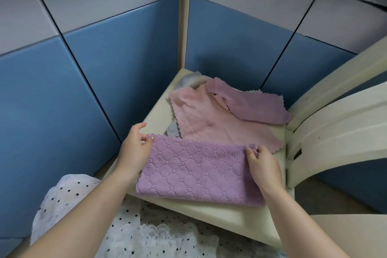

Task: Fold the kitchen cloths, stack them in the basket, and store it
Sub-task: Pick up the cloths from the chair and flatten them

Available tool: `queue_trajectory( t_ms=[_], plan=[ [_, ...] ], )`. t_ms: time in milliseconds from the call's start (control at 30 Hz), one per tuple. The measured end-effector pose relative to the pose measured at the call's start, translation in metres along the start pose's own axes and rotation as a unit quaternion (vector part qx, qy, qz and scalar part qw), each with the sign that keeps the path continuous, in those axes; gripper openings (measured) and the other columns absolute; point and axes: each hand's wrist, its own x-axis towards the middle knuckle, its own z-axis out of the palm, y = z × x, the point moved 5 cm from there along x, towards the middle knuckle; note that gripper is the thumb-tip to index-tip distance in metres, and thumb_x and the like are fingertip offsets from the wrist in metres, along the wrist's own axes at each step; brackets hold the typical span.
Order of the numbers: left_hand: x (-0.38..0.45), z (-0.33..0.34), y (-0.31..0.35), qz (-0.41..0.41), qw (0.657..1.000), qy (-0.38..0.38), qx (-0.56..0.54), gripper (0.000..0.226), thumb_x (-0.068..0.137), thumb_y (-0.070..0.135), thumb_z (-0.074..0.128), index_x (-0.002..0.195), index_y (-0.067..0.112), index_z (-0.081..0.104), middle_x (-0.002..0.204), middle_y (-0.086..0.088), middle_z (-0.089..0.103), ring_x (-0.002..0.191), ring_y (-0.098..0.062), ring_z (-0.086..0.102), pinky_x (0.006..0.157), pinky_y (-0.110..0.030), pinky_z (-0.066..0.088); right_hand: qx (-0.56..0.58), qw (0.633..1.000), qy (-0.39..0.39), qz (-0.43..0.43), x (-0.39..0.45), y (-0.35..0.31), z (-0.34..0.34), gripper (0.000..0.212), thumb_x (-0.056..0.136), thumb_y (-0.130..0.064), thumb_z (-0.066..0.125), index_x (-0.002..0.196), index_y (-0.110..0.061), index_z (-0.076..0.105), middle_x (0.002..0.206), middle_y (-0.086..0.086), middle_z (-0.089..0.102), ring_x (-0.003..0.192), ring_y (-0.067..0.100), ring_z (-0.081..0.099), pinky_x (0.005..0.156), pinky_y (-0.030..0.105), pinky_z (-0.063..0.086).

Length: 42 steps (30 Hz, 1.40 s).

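Both forearms enter from the lower edge and converge on a cream seat [211, 210] set in a corner of blue cabinet doors [117, 65]. The left hand [135, 148] comes in from 7 o'clock, palm turned inward, thumb and forefinger pinching the far left corner of the purple cloth [196, 172]; the remaining fingers are loosely curled just above the seat edge. The right hand [265, 166] comes in from 5 o'clock, back of the hand uppermost, fingertips pinching the far right corner of the same cloth. The purple cloth lies flat on the near half of the seat as a wide rectangle with a diamond-quilted surface, its scalloped far edge stretched between the two grips and its near edge reaching the front of the seat at 6 o'clock from both hands; the body of the cloth thus lies between and below the hands. At 12 o'clock from the purple cloth, touching or just beside its far edge, a pink cloth [207, 119] lies spread and unfolded. A second purple cloth [251, 102], crumpled, overlaps the pink cloth at its 2 o'clock corner. A grey cloth [173, 131] shows partly from beneath the pink cloth at 9 o'clock, and more grey fabric appears at the far corner of the seat. A curved cream chair back [339, 132] rises at 3 o'clock. A white polka-dot garment [88, 211] covers the person's lap at 7 o'clock.
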Motion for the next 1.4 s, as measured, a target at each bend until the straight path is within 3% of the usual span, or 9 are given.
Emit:
queue_trajectory(
  t_ms=[200, 300, 500, 667, 767, 933, 1200, 1300, 1400],
  plan=[
    [0.000, -0.008, 0.010, 0.023, 0.998, 0.011, 0.063, 0.048, 0.092, 0.024, 0.055, 0.137, 0.020, 0.037, 0.119, 0.002, 0.056, 0.106, -0.017, 0.055, 0.090, -0.037, 0.047, 0.049, 0.999, 0.003, 0.014, -0.005, 0.001, -0.009, 0.030, 0.094, -0.036, 0.050, 0.114, -0.014, 0.055, 0.105, 0.007, 0.066, 0.100, 0.030, 0.059, 0.075, 0.034, 0.041],
    [-0.028, -0.010, 0.028, 0.148, 0.968, 0.083, 0.186, 0.040, 0.094, 0.022, 0.049, 0.133, 0.014, 0.047, 0.131, -0.003, 0.049, 0.122, -0.021, 0.043, 0.105, -0.036, 0.032, 0.057, 0.991, 0.068, -0.100, -0.027, -0.008, -0.016, 0.030, 0.093, -0.024, 0.053, 0.119, -0.010, 0.056, 0.113, 0.007, 0.061, 0.106, 0.025, 0.056, 0.087, 0.032, 0.041],
    [-0.082, 0.071, 0.036, 0.302, 0.896, -0.053, 0.321, 0.056, 0.076, 0.018, 0.032, 0.125, 0.007, 0.058, 0.132, -0.007, 0.057, 0.128, -0.025, 0.049, 0.106, -0.044, 0.032, -0.088, 0.946, 0.037, -0.310, -0.084, -0.058, 0.042, 0.040, 0.087, -0.033, 0.042, 0.115, -0.016, 0.064, 0.125, 0.008, 0.061, 0.120, 0.026, 0.054, 0.097, 0.054, 0.041],
    [-0.080, 0.093, 0.018, 0.258, 0.864, -0.092, 0.421, 0.054, 0.081, 0.028, 0.033, 0.123, 0.010, 0.062, 0.132, -0.007, 0.057, 0.123, -0.023, 0.054, 0.100, -0.046, 0.042, -0.217, 0.925, -0.046, -0.309, -0.083, -0.062, 0.071, 0.047, 0.083, -0.038, 0.040, 0.119, -0.022, 0.064, 0.127, 0.004, 0.062, 0.118, 0.023, 0.058, 0.092, 0.055, 0.047],
    [-0.074, 0.087, 0.010, 0.242, 0.855, -0.092, 0.450, 0.056, 0.085, 0.038, 0.032, 0.125, 0.011, 0.061, 0.134, -0.007, 0.055, 0.124, -0.023, 0.053, 0.101, -0.048, 0.042, -0.256, 0.923, -0.054, -0.283, -0.078, -0.048, 0.070, 0.054, 0.087, -0.051, 0.034, 0.129, -0.025, 0.057, 0.136, 0.005, 0.055, 0.126, 0.024, 0.051, 0.106, 0.052, 0.030],
    [-0.068, 0.074, 0.002, 0.227, 0.856, -0.091, 0.456, 0.079, 0.084, 0.058, 0.007, 0.148, 0.015, 0.025, 0.157, -0.004, 0.016, 0.146, -0.022, 0.012, 0.117, -0.038, 0.001, -0.281, 0.924, -0.079, -0.246, -0.071, -0.026, 0.058, 0.083, 0.078, -0.076, -0.004, 0.150, -0.035, 0.008, 0.160, 0.000, 0.003, 0.147, 0.019, 0.000, 0.111, 0.048, -0.007],
    [-0.063, 0.034, -0.016, 0.160, 0.862, -0.027, 0.480, 0.088, 0.077, 0.065, -0.007, 0.151, 0.021, 0.008, 0.158, 0.003, -0.004, 0.146, -0.015, -0.006, 0.110, -0.047, -0.018, -0.283, 0.941, -0.083, -0.167, -0.065, -0.001, 0.032, 0.093, 0.068, -0.075, -0.013, 0.150, -0.033, -0.002, 0.160, -0.001, -0.008, 0.146, 0.017, -0.010, 0.115, 0.052, 0.001],
    [-0.063, 0.028, -0.022, 0.147, 0.868, -0.030, 0.474, 0.087, 0.077, 0.064, -0.008, 0.151, 0.021, 0.008, 0.158, 0.003, -0.007, 0.145, -0.015, -0.011, 0.110, -0.050, -0.017, -0.290, 0.940, -0.088, -0.156, -0.066, 0.003, 0.026, 0.091, 0.072, -0.075, -0.008, 0.151, -0.030, 0.002, 0.160, 0.000, -0.005, 0.146, 0.019, -0.007, 0.115, 0.053, 0.002],
    [-0.065, 0.028, -0.020, 0.154, 0.874, -0.026, 0.461, 0.086, 0.079, 0.062, -0.004, 0.150, 0.018, 0.017, 0.159, 0.000, 0.003, 0.146, -0.019, -0.006, 0.110, -0.050, -0.016, -0.250, 0.947, -0.076, -0.186, -0.063, -0.015, 0.025, 0.071, 0.089, -0.064, 0.031, 0.147, -0.023, 0.024, 0.158, 0.004, 0.012, 0.146, 0.022, 0.006, 0.113, 0.054, 0.006]
  ],
)
